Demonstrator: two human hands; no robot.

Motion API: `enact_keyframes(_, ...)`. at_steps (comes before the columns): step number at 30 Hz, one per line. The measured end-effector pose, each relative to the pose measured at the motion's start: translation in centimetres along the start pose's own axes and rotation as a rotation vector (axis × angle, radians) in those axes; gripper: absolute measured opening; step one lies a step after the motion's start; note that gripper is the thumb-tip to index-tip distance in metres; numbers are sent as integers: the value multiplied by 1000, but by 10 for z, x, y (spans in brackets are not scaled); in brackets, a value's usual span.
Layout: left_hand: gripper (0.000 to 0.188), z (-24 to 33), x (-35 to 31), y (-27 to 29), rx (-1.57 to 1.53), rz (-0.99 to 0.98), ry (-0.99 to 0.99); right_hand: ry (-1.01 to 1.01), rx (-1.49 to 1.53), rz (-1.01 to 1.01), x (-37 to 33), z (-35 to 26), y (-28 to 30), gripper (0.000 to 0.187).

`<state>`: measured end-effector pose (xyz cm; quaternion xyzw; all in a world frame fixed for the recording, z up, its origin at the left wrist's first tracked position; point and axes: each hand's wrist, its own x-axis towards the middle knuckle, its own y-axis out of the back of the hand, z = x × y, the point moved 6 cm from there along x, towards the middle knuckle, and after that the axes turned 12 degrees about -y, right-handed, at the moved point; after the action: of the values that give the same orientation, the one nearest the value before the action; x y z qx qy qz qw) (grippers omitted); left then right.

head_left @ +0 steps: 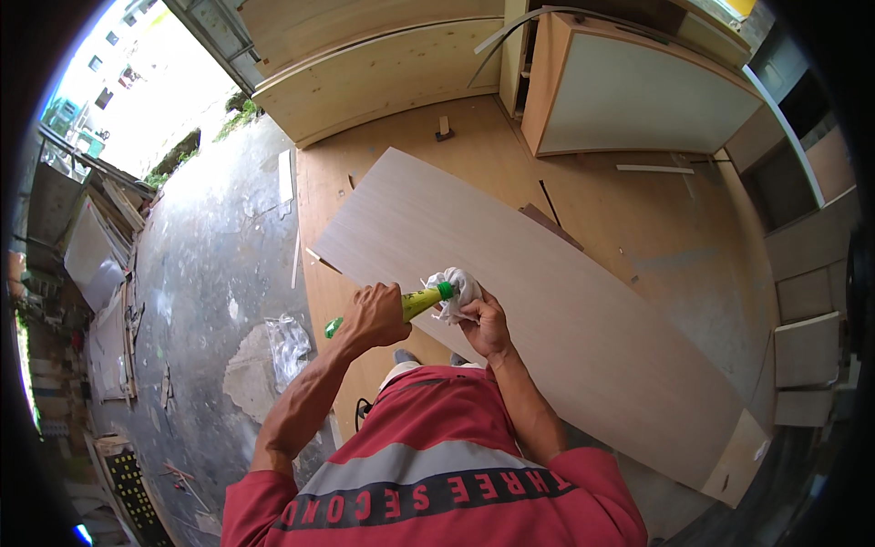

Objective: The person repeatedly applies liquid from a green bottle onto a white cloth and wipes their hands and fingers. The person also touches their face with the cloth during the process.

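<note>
My left hand (380, 313) is wrapped round a green and yellow plastic bottle (422, 302), tilted so that its green cap end points right. That end presses against a crumpled white rag (458, 294), which my right hand (488, 325) holds bunched in its fingers. Whether the bottle's mouth is uncovered cannot be made out. Both hands are above the near long edge of a pale wood-grain panel (547, 301), which lies slantwise from upper left to lower right.
Brown board flooring (437, 173) lies beneath the panel. Beyond stand a wooden cabinet (638, 91) with a white face and a long light wood panel (383, 87). On the grey concrete floor (210, 246) at left is clear plastic wrapping (288, 346). Narrow offcuts (654, 169) lie about.
</note>
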<state>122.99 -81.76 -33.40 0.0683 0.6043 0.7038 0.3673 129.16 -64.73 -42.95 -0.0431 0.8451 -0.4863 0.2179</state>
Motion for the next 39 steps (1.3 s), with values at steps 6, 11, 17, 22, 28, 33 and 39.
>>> enact_keyframes(6,42,1,5,4,49,1,-15,-14,84,-4,2,8,19,57)
enact_keyframes(11,41,-1,7,4,62,0,-25,-42,197,-6,6,13,34,56)
enact_keyframes(17,41,10,2,12,58,-17,-34,-12,111,-43,4,9,28,56)
enact_keyframes(22,40,18,0,15,48,-12,-57,15,148,-90,8,11,31,48)
enact_keyframes(28,38,20,-3,-3,47,-46,-93,45,9,41,14,14,41,51)
enact_keyframes(33,37,20,-3,-7,70,-51,-108,53,-32,141,20,22,57,48)
enact_keyframes(39,39,8,0,1,78,-32,-62,33,-70,155,11,18,40,47)
